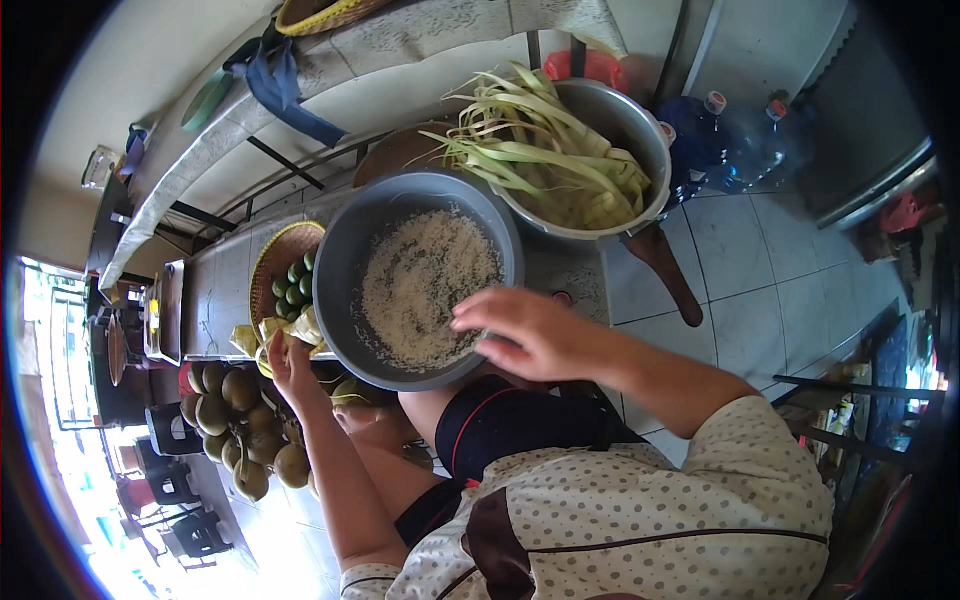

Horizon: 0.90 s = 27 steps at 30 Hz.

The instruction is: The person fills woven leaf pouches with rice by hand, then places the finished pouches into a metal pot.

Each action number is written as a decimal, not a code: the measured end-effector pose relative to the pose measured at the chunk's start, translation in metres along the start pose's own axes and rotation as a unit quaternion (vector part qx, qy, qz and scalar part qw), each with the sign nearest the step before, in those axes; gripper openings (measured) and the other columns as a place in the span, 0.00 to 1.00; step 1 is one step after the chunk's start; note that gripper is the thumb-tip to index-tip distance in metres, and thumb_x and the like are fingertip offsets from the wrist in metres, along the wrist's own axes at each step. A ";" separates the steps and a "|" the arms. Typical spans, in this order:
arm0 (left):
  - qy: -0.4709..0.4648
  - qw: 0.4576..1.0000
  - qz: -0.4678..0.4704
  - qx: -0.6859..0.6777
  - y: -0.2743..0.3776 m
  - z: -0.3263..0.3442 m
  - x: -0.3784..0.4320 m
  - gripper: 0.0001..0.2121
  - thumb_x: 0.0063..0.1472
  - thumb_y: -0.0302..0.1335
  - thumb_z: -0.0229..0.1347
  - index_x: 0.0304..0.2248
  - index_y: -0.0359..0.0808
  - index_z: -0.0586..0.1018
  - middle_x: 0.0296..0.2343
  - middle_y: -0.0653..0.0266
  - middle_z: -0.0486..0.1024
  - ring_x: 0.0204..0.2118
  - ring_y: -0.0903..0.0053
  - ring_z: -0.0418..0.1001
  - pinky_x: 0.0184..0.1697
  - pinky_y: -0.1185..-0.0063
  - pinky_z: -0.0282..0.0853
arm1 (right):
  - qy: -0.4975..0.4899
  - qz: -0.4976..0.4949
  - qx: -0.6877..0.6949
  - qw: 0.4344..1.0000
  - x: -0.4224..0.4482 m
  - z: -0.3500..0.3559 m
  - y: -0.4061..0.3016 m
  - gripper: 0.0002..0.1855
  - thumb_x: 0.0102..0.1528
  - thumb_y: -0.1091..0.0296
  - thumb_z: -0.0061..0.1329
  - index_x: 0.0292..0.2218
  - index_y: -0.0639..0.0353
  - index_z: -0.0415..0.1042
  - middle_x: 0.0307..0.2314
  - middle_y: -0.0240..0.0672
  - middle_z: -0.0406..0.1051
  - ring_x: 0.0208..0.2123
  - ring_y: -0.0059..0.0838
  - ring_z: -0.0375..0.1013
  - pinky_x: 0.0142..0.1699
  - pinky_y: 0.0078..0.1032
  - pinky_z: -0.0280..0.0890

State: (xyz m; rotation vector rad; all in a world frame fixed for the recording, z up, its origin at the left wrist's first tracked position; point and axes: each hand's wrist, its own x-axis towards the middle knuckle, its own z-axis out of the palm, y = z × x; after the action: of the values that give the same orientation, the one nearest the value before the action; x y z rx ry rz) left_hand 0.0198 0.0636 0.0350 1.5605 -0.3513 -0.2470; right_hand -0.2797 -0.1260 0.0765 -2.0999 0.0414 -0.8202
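A grey plastic basin (341, 240) holding uncooked rice (427, 277) stands before me, near my knees. Over its near right edge hovers my right hand (532, 334), slightly blurred, fingers apart and nothing visible between them. My left hand (291, 367) is raised to the left of the basin, at pale woven palm-leaf pouches (304, 328). Its fingers overlap them, and whether they grip one cannot be told. Behind the basin to the right, a large metal pot (660, 161) is heaped with woven leaf pouches (611, 206) trailing long leaf strips (517, 124).
A woven basket (260, 281) with green fruit (294, 289) sits left of the basin. Coconut-like round fruits (247, 427) hang in a bunch at lower left. A brown wooden handle (667, 274) juts out below the pot. Large blue water bottles (697, 142) stand at right.
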 end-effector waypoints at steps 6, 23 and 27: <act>-0.186 0.982 0.002 0.047 0.051 0.091 -0.062 0.17 0.60 0.26 0.51 0.48 0.33 0.67 0.44 0.64 0.68 0.41 0.80 0.70 0.40 0.84 0.66 | 0.224 0.135 -0.203 0.943 -0.029 -0.142 0.028 0.15 0.51 0.73 0.48 0.43 0.59 0.66 0.36 0.38 0.68 0.34 0.32 0.71 0.39 0.27 0.66; -0.065 0.995 -0.028 0.077 0.072 -0.016 -0.168 0.17 0.60 0.24 0.50 0.48 0.34 0.66 0.46 0.63 0.66 0.43 0.77 0.70 0.41 0.84 0.67 | 0.270 0.207 -0.240 0.909 -0.147 -0.173 0.056 0.17 0.52 0.69 0.50 0.45 0.52 0.68 0.41 0.31 0.67 0.36 0.23 0.70 0.40 0.22 0.66; -0.035 0.998 -0.021 0.052 0.075 -0.051 -0.187 0.17 0.60 0.25 0.51 0.48 0.34 0.66 0.47 0.63 0.66 0.42 0.76 0.70 0.39 0.84 0.68 | 0.254 0.171 -0.236 0.922 -0.141 -0.168 0.038 0.16 0.53 0.70 0.49 0.45 0.53 0.67 0.42 0.32 0.67 0.36 0.23 0.71 0.40 0.22 0.66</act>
State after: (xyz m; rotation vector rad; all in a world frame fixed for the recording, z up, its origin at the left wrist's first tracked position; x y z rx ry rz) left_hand -0.1400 0.1803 0.0993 1.6657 -0.3915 -0.3221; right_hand -0.4761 -0.2257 0.0425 -2.1542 0.9414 -1.1972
